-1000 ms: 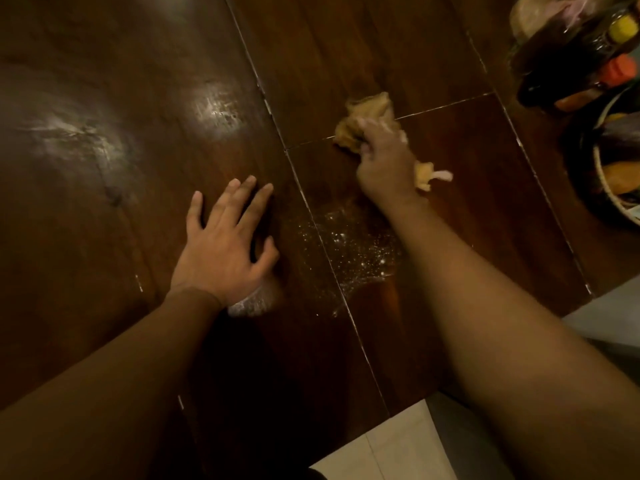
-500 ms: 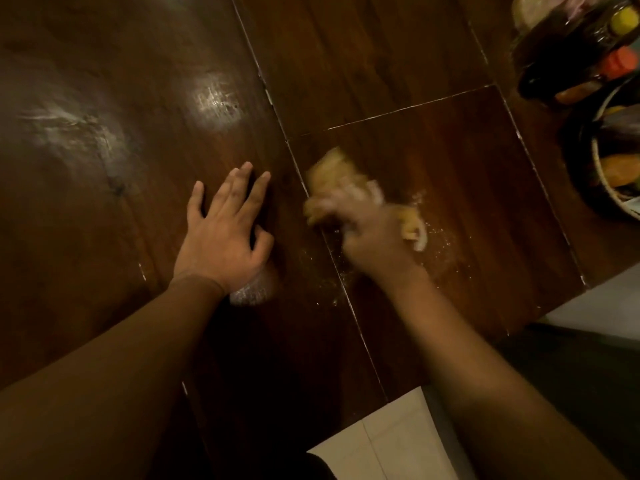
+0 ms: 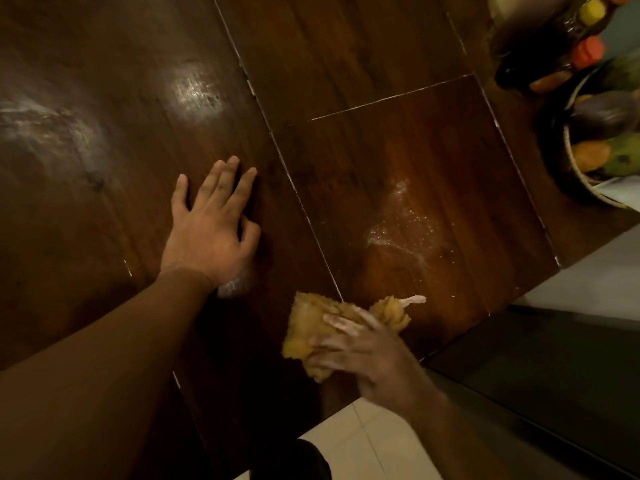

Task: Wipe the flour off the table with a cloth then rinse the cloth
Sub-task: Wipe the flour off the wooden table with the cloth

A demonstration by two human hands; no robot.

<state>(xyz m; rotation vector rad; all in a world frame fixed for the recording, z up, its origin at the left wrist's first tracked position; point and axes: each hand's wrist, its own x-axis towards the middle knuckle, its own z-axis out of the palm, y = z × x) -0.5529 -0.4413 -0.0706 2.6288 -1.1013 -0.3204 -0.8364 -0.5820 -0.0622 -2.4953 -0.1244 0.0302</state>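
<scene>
At the table's [image 3: 346,46] right edge, a basket [image 3: 568,150] is holding fruit [image 3: 590,155]. The right hand [image 3: 374,362], now at the near edge, is clamping its fingers on the cloth [image 3: 308,323]; the left hand [image 3: 207,233] is lying flat, fingers apart.

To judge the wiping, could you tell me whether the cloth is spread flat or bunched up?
Bunched up: the cloth is a crumpled lump with uneven folds, held by the right hand near the table edge.

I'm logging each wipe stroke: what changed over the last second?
The right hand dragged the yellow cloth from the far side of the flour, across it, to the near edge of the table. The left hand stayed flat on the table; a thin smear of flour remains.
</scene>
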